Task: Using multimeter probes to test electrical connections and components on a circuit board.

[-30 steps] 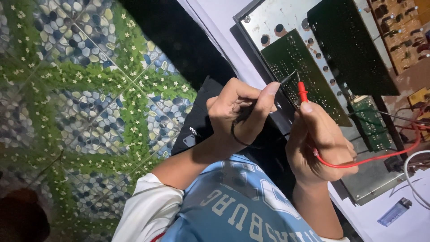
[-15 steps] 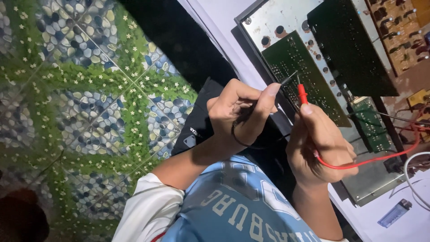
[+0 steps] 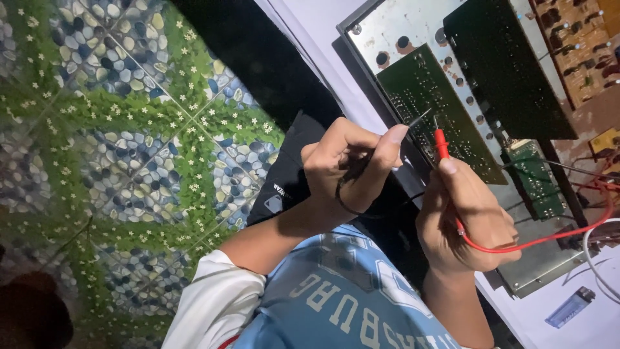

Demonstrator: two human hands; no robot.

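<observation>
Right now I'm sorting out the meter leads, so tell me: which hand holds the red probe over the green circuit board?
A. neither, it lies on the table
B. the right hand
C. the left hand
B: the right hand grips the red probe, its red wire trailing away; the left hand holds the black probe.

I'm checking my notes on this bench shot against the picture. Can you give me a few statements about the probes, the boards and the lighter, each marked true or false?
1. The right hand holds a red probe with a red lead. True.
2. The left hand holds a yellow probe. False: its black probe is dark and thin.
3. Both probe tips point at the green circuit board. True.
4. A blue lighter lies on the patterned floor. False: it lies on the white surface near the metal chassis.
</observation>
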